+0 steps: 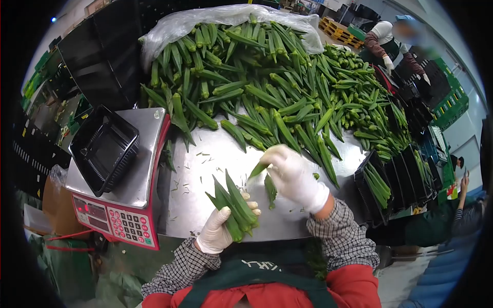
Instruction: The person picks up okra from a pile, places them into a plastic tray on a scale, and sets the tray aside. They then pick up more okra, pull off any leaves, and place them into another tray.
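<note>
My left hand (214, 233), in a white glove, is wrapped round a small bunch of okra pods (235, 209), their tips pointing away from me. My gloved right hand (297, 177) pinches a single okra pod (257, 169) just above and to the right of that bunch. Below my right hand, another okra pod (270, 191) shows against the metal table (192, 177), where small green scraps lie scattered. Beyond both hands rises a large heap of okra (267, 92), with several loose pods at its near edge.
To the left, a black plastic tray (105, 149) sits on a red-framed scale (115, 223). Black trays holding okra (377, 187) stand at the right. Clear plastic sheeting (169, 25) edges the heap at the back. A gloved co-worker (393, 46) stands at the far right.
</note>
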`<action>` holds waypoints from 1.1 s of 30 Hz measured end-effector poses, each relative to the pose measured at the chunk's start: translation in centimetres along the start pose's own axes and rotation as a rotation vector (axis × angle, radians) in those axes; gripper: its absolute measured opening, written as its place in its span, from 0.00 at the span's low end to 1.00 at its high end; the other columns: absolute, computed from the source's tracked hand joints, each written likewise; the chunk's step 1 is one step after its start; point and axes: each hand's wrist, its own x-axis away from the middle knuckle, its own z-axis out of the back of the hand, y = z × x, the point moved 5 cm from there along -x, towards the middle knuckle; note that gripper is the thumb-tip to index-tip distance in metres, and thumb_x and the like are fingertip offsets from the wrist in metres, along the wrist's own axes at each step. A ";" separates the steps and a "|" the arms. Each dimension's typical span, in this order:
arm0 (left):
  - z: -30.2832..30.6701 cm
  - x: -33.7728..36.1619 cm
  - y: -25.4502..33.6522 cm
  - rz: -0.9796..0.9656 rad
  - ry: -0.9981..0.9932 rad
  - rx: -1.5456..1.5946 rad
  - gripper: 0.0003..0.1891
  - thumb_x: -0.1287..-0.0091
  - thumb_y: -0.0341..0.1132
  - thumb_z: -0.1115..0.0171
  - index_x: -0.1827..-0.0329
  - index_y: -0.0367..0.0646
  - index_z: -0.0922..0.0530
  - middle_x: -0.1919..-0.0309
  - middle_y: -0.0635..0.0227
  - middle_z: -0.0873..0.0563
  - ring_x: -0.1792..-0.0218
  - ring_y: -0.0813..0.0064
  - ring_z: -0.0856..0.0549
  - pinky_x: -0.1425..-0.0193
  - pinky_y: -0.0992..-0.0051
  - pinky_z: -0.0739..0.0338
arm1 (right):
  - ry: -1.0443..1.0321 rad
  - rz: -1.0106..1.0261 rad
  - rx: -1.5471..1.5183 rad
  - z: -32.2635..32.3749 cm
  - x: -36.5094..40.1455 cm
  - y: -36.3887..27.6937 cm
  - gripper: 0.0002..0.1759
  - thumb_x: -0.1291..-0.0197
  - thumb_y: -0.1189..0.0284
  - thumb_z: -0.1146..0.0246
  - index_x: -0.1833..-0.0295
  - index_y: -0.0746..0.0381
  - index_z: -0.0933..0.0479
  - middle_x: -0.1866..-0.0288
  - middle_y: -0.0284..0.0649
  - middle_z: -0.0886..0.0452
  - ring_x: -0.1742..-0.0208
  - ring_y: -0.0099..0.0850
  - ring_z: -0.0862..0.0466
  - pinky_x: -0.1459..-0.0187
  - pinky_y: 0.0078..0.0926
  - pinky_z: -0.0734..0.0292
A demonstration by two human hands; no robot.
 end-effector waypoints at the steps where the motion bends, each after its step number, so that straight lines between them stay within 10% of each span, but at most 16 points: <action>1: -0.1 0.0 -0.2 0.019 -0.014 0.043 0.30 0.34 0.43 0.38 0.35 0.36 0.37 0.45 0.51 0.22 0.42 0.55 0.22 0.38 0.54 0.26 | -0.104 0.056 -0.085 0.3 -0.4 -2.3 0.15 0.51 0.78 0.37 0.54 0.61 0.24 0.55 0.45 0.22 0.56 0.44 0.19 0.55 0.37 0.22; 4: 0.1 0.4 -0.1 0.055 0.009 0.016 0.29 0.34 0.40 0.38 0.35 0.37 0.37 0.46 0.52 0.22 0.43 0.56 0.21 0.39 0.55 0.25 | -0.203 0.176 -0.184 -1.4 -0.1 -6.2 0.20 0.53 0.82 0.37 0.51 0.61 0.24 0.53 0.45 0.21 0.55 0.44 0.19 0.54 0.34 0.22; 7: 0.1 0.2 0.0 0.040 -0.013 -0.002 0.25 0.34 0.33 0.40 0.36 0.37 0.36 0.50 0.54 0.20 0.46 0.58 0.20 0.40 0.56 0.24 | 0.162 -0.048 0.010 -0.5 -0.5 1.1 0.19 0.50 0.81 0.38 0.50 0.63 0.25 0.61 0.47 0.22 0.61 0.44 0.19 0.60 0.34 0.22; 11: 1.1 0.4 -0.1 0.049 -0.005 -0.096 0.31 0.36 0.36 0.41 0.31 0.39 0.40 0.42 0.55 0.23 0.37 0.56 0.26 0.37 0.53 0.28 | -0.111 -0.614 0.570 -0.5 1.4 10.3 0.12 0.43 0.68 0.38 0.57 0.64 0.24 0.60 0.48 0.21 0.58 0.43 0.17 0.60 0.37 0.21; 15: 0.5 0.3 0.1 0.039 0.014 -0.129 0.35 0.35 0.46 0.39 0.30 0.39 0.41 0.39 0.54 0.26 0.37 0.57 0.26 0.36 0.52 0.29 | 0.169 -0.349 0.129 1.7 1.7 6.2 0.12 0.45 0.74 0.37 0.54 0.62 0.23 0.60 0.43 0.20 0.59 0.43 0.18 0.58 0.36 0.22; 22: -0.2 0.7 -0.4 0.129 -0.093 -0.107 0.38 0.37 0.49 0.37 0.31 0.37 0.41 0.44 0.54 0.23 0.44 0.59 0.20 0.38 0.54 0.26 | -0.299 0.249 0.032 -2.0 0.3 -6.3 0.28 0.60 0.77 0.36 0.45 0.59 0.27 0.48 0.45 0.24 0.55 0.42 0.19 0.56 0.35 0.22; 28: 0.2 0.5 0.1 0.091 -0.025 -0.008 0.33 0.39 0.37 0.38 0.32 0.38 0.40 0.49 0.54 0.20 0.48 0.58 0.18 0.40 0.55 0.24 | 0.216 -0.135 0.465 1.7 -1.7 7.1 0.17 0.52 0.79 0.40 0.53 0.61 0.24 0.55 0.45 0.22 0.59 0.39 0.19 0.57 0.36 0.22; 33: 0.5 0.3 -0.1 0.054 0.020 -0.075 0.36 0.40 0.42 0.36 0.32 0.37 0.40 0.48 0.56 0.20 0.48 0.60 0.20 0.40 0.55 0.26 | 0.148 -0.583 0.564 3.5 0.4 16.2 0.18 0.45 0.73 0.38 0.48 0.62 0.25 0.52 0.47 0.24 0.51 0.46 0.21 0.51 0.40 0.24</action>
